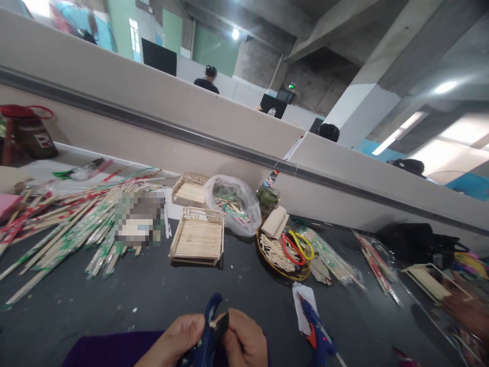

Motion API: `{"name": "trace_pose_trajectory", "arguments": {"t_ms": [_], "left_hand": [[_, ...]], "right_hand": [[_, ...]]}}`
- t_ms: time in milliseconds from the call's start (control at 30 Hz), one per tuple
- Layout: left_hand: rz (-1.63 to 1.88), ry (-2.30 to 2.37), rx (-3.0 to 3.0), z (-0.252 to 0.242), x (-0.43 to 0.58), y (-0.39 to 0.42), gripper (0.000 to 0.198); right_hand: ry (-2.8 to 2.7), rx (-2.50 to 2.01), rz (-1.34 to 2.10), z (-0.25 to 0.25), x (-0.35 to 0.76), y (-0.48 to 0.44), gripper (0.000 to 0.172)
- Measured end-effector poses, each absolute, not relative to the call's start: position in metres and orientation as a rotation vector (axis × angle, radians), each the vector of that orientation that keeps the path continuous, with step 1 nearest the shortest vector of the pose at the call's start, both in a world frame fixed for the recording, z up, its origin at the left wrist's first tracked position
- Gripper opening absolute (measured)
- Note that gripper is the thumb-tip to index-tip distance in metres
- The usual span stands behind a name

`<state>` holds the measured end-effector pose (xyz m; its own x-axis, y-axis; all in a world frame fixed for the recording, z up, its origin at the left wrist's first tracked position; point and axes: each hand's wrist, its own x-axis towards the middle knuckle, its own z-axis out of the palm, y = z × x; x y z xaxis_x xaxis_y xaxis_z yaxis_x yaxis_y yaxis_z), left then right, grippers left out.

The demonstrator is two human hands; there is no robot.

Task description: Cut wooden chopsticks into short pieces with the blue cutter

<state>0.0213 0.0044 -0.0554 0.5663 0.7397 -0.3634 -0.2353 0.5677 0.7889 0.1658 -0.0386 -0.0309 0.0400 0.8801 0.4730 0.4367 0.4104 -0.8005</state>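
Both hands, left hand [179, 339] and right hand [244, 344], clenched on blue cutter [208, 331] near bench [153, 295] edge; rigid, light, hold by handles.

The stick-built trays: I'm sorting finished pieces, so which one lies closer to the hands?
The front tray on the dark table, lying flat. The other tray sits behind it against the partition, beside the plastic bag. Both hands hold a blue tool.
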Motion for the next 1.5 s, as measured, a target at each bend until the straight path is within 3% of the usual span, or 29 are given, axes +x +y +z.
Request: {"name": "trace_pose_trajectory", "arguments": {"t_ms": [1267,1500], "left_hand": [[0.589,0.709,0.735,-0.054,0.025,-0.002,0.068],[0.568,0.603,0.766,-0.043,0.022,-0.009,0.06]], "right_hand": [[-1.428,-1.096,0.701,-0.032,0.165,-0.041,0.048],[-1.383,-1.021,0.764,-0.03,0.166,-0.043,0.046]]}}
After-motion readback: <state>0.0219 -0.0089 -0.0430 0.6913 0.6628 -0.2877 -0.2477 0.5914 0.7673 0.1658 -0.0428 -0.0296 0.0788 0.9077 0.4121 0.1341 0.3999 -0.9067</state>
